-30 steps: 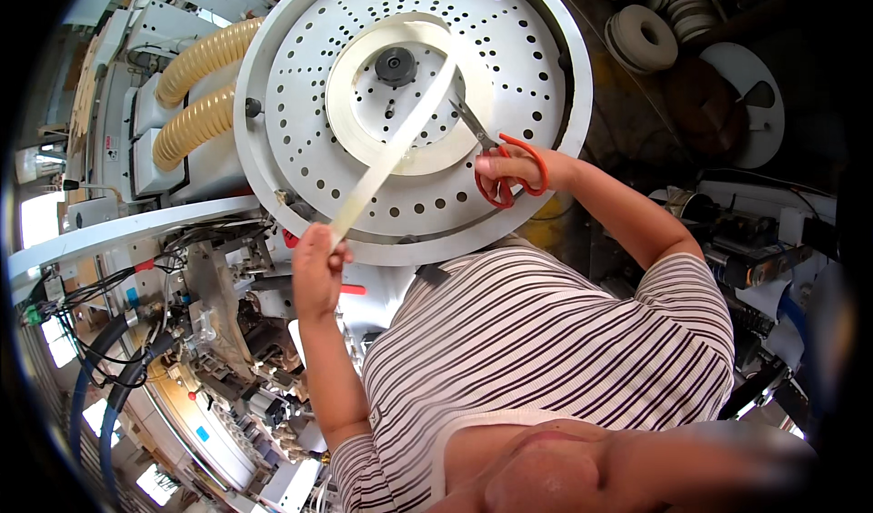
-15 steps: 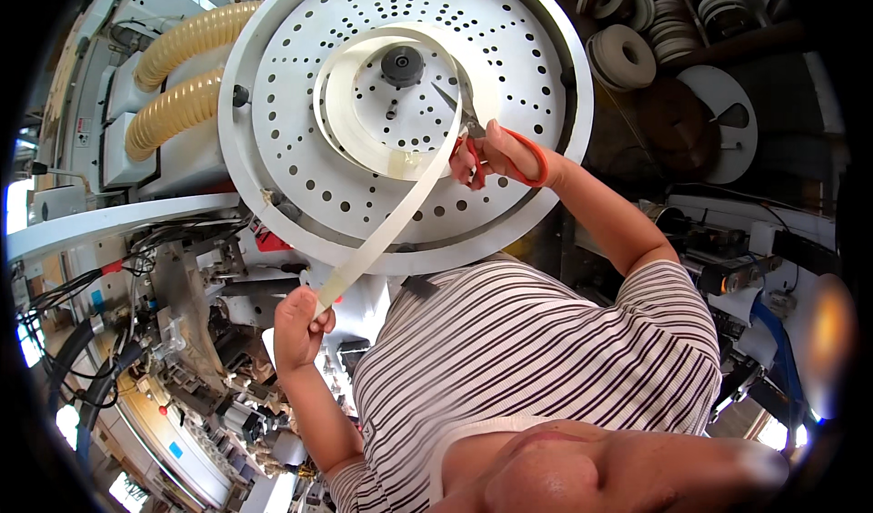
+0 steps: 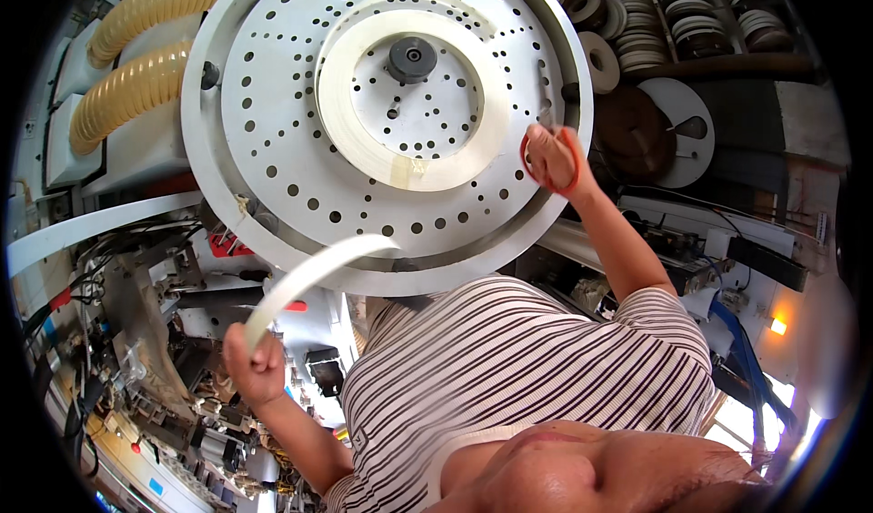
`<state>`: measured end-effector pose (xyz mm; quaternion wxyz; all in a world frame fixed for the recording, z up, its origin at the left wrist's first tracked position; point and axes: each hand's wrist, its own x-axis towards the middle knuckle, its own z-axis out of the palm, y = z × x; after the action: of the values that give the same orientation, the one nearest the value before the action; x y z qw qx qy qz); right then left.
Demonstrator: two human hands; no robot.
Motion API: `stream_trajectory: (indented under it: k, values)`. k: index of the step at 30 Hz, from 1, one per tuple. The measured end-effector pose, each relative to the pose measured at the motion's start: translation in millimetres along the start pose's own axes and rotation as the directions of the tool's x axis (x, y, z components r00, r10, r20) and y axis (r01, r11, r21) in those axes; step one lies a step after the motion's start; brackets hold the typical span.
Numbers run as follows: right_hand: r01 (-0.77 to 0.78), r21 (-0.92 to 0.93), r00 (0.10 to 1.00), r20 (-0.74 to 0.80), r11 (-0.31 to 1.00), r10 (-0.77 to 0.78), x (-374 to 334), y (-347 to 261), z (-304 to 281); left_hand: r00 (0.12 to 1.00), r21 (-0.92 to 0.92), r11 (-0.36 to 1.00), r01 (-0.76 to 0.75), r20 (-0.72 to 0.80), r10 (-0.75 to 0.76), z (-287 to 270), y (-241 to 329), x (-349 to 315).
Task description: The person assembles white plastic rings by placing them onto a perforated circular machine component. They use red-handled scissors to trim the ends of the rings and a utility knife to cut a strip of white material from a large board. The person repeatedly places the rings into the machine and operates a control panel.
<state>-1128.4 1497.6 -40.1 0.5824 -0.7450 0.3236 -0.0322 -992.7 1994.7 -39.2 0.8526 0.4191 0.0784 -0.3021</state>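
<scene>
A short, loose strip of cream edge banding (image 3: 309, 272) arches up from my left hand (image 3: 255, 367), its lower end pinched in the closed fingers. The strip's free end is just over the near rim of a round, perforated white turntable (image 3: 291, 140). My right hand (image 3: 551, 156) is closed round scissors with red handles (image 3: 576, 160), over the turntable's right edge; the blades point away and are blurred. On the turntable a flat coil of the same cream banding (image 3: 491, 104) lies around a black knob (image 3: 413, 59), with a yellowish piece of tape (image 3: 411, 169) across its near side.
Two ribbed yellow hoses (image 3: 136, 95) run at the far left. Machinery with cables (image 3: 164, 331) fills the left side. Rolls of banding (image 3: 696, 26) stand on racks at the back right, near a white reel (image 3: 696, 140). A white rail (image 3: 109, 226) meets the turntable's left.
The banding is severed between coil and left hand; the cut piece now hangs free. My left hand moved left and down, and the right hand with the scissors moved right, off the coil.
</scene>
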Motion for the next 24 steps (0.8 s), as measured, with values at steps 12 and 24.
stream_trajectory:
  k: [12,24]
  values:
    - [0.221,-0.923,0.721,-0.064,0.316,-0.690,157,-41,-29,0.998,0.381,0.924,-0.019,0.068,-0.008,42,-22,40]
    - [0.356,-0.776,0.857,0.048,0.521,-0.514,223,-10,-11,0.942,0.690,0.687,0.229,0.021,-0.335,151,-93,141]
